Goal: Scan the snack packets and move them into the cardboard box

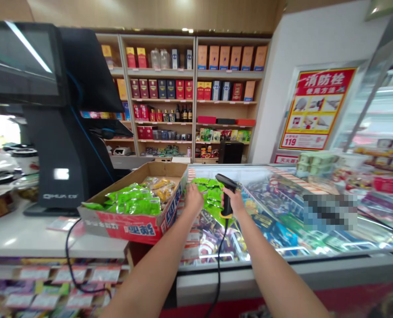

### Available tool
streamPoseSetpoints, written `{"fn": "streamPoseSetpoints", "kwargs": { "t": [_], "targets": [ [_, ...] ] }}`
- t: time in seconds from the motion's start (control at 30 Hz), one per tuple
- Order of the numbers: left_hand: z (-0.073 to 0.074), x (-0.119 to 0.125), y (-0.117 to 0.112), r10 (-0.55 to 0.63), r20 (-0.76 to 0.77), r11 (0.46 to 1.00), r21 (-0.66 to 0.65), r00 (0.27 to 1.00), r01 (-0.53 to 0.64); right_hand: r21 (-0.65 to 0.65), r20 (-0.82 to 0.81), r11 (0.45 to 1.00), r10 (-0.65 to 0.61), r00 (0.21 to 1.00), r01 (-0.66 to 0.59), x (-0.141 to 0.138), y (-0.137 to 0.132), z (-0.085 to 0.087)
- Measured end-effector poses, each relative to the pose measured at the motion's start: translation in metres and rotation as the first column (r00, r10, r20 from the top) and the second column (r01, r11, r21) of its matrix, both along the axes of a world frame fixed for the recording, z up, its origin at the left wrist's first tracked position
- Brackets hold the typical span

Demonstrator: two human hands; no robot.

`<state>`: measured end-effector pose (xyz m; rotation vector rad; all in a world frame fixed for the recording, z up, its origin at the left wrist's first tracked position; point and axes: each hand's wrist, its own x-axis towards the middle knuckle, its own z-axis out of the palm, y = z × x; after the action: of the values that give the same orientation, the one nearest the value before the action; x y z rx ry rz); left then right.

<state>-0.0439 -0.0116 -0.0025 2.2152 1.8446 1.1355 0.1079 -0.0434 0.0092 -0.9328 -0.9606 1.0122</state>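
Observation:
My right hand (236,202) is wrapped round the grip of a black barcode scanner (227,181), whose cable (219,260) hangs down toward me. Several shiny green snack packets (212,194) lie on the glass top of a chest freezer, beneath and left of the scanner. At their left edge is my left hand (193,198), its fingers curled and its fingertips partly hidden, so what they grip does not show. To the left, an open cardboard box (123,224) contains more green packets (136,201) and clear packets with yellowish contents (163,187).
A large black checkout terminal (60,132) stands on the white counter (33,238) at left. The chest freezer (282,256) stretches right, with egg cartons (315,161) at its far end. Shelves of boxed goods (163,88) line the back wall. A loose black cable (68,251) hangs over the counter edge.

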Motion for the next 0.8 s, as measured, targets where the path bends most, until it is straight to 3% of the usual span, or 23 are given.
{"fn": "streamPoseSetpoints", "kwargs": {
  "t": [0.1, 0.17, 0.37, 0.6, 0.8],
  "targets": [
    [-0.015, -0.006, 0.007, 0.082, -0.125, 0.985, -0.138, 0.989, -0.099, -0.044, -0.027, 0.998, -0.040, 0.999, 0.039, 0.007, 0.002, -0.012],
    [-0.018, -0.011, 0.007, 0.082, -0.175, 0.981, -0.160, 0.981, -0.110, -0.053, -0.033, 0.998, -0.042, 0.999, 0.040, 0.008, 0.001, -0.014],
    [-0.016, -0.018, 0.012, 0.107, -0.183, 0.984, -0.121, 0.977, -0.130, -0.027, 0.065, 1.000, -0.003, 0.998, 0.005, 0.005, -0.001, -0.010],
    [-0.029, -0.018, 0.017, 0.174, -0.167, 0.981, -0.060, 0.971, -0.186, -0.026, 0.047, 0.999, -0.025, 0.999, 0.026, 0.006, -0.001, -0.013],
    [-0.031, -0.021, 0.023, 0.081, -0.133, 0.994, -0.069, 0.988, -0.090, -0.020, 0.065, 0.999, -0.030, 0.997, 0.031, 0.005, -0.003, -0.012]
  ]
}}
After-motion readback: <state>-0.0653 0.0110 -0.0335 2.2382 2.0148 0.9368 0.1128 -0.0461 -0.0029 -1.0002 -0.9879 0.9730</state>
